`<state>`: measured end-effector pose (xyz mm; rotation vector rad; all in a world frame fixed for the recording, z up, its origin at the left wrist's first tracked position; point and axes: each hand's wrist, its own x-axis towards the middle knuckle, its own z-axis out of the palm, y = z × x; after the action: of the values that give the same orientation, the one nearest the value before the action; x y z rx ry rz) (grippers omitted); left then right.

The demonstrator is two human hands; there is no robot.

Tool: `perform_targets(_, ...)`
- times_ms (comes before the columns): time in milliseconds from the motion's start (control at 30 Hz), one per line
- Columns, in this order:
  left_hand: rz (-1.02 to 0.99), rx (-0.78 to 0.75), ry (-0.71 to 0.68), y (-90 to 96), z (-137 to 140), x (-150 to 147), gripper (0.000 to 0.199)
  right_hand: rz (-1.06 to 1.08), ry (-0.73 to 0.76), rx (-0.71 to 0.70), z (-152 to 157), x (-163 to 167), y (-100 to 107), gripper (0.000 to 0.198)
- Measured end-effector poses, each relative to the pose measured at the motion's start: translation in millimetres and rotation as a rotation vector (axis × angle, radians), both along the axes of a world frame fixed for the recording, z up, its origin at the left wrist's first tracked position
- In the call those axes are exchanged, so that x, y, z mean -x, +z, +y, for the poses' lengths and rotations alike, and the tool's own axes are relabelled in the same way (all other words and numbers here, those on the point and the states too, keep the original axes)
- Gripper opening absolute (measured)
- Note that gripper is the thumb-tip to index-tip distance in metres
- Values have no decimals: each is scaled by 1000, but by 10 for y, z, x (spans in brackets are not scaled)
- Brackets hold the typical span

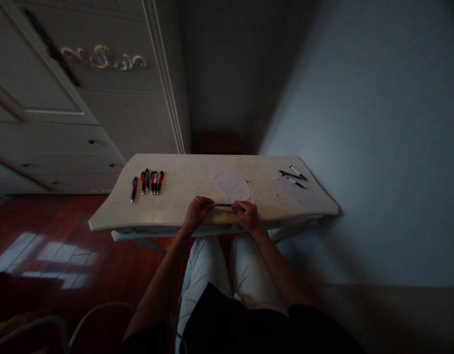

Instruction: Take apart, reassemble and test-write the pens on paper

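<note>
Two-handed hold on one blue pen (223,205): my left hand (198,211) and right hand (248,213) pinch opposite ends, level over the table (183,179) near its front edge, presumably for steadiness. Row of pens (152,183) leftward, likely aligned for easy reach.

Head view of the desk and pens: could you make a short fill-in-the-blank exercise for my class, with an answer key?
1. The pen held between the left hand and the right hand looks ____ in colour along its middle.
2. The left group of pens on the desk numbers ____.
3. The right group of pens numbers ____.
4. The cabinet with the curled ornament stands on the person's ____ side.

Missing words: blue; six; three; left.
</note>
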<state>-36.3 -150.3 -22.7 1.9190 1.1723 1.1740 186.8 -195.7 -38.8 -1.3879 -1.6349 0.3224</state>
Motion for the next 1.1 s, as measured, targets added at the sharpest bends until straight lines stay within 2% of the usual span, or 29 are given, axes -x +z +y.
perform_targets(300, -59, -24, 6, -36, 11, 15, 10, 16, 57, 36, -15, 20, 73, 28)
perform_targets(533, -124, -5, 126, -30, -13, 0, 12, 199, 127, 158, 37, -1, 101, 30)
perform_targets(700, -221, 111, 166, -3, -24, 10, 21, 422, 186, 155, 38, -36, 143, 40)
perform_targets(833, -255, 138, 182, 26, -40, -5, 27, 559, 154, 96, 139, -190, 126, 40)
perform_targets(967, -261, 139, 189, 54, -53, -19, 33, 393, 42, 7, 455, -502, 97, 34)
perform_targets(1100, -244, 113, 191, 75, -62, -21, 33, -10, -83, 64, 804, -750, 138, 43)
